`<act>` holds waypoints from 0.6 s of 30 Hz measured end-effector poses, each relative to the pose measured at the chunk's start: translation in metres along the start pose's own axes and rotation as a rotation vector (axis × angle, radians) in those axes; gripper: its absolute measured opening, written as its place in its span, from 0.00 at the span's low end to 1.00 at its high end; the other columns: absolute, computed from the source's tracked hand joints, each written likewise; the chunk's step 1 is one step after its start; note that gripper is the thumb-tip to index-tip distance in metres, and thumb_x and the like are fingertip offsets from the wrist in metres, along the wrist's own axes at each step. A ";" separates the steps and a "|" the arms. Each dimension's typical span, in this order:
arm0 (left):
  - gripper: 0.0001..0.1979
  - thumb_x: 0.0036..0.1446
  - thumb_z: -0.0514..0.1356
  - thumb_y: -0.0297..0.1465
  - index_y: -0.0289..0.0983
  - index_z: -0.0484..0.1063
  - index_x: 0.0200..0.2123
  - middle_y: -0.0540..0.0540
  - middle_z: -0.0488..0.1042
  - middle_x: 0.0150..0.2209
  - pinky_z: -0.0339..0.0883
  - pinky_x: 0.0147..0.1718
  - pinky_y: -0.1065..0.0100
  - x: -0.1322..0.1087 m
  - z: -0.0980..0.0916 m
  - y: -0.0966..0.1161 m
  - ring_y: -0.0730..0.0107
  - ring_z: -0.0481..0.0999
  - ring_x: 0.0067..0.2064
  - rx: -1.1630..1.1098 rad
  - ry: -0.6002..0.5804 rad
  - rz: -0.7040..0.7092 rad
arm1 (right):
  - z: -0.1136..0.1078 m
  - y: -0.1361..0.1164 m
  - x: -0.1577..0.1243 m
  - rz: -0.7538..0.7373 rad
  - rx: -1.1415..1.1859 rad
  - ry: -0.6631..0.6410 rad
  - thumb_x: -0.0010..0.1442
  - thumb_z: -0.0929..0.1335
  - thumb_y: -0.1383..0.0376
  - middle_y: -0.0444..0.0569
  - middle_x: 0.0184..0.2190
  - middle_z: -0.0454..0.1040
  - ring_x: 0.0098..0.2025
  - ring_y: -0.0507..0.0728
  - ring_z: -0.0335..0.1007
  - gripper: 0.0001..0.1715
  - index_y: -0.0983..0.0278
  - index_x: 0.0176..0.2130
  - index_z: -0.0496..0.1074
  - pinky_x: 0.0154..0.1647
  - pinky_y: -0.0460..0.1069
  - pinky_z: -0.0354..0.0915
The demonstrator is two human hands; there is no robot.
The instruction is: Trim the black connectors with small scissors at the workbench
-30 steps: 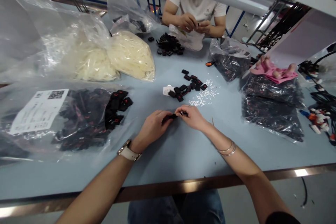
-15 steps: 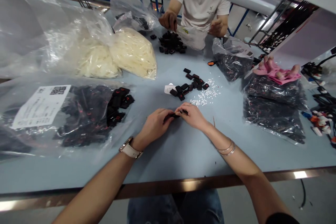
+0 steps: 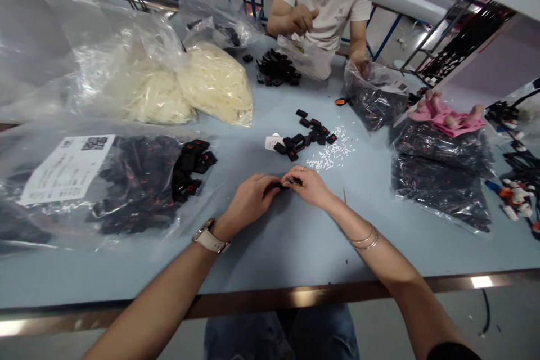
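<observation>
Here, the left hand (image 3: 248, 201) and right hand (image 3: 310, 185) meet at table centre, both pinching one small black plastic part (image 3: 282, 185) between their fingertips. At twelve o'clock lies a cluster of black parts (image 3: 307, 134) beside scattered white pins (image 3: 333, 152).

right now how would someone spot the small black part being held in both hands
Start at the near edge of the grey-blue table. Just beyond it the left hand and right hand meet. The small black part is pinched between them, apart from the loose black pile beyond.
</observation>
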State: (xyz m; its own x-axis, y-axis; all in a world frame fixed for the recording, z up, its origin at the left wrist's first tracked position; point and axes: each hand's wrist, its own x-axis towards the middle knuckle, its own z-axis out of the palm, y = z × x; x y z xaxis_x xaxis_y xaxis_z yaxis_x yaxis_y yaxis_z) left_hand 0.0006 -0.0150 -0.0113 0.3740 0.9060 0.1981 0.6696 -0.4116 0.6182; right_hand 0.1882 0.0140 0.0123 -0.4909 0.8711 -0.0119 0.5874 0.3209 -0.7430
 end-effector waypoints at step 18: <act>0.07 0.59 0.55 0.29 0.39 0.73 0.38 0.45 0.78 0.37 0.70 0.41 0.61 -0.001 0.001 0.000 0.61 0.76 0.40 0.013 0.015 -0.001 | 0.004 0.003 -0.003 -0.053 -0.072 0.028 0.58 0.68 0.70 0.47 0.34 0.73 0.34 0.51 0.67 0.09 0.61 0.37 0.79 0.37 0.46 0.62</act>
State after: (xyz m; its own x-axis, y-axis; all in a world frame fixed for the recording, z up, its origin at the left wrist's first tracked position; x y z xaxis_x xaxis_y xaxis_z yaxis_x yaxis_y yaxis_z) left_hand 0.0011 -0.0156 -0.0121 0.3635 0.9079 0.2088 0.6786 -0.4116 0.6084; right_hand 0.1890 0.0105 0.0078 -0.5054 0.8617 0.0455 0.6058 0.3920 -0.6923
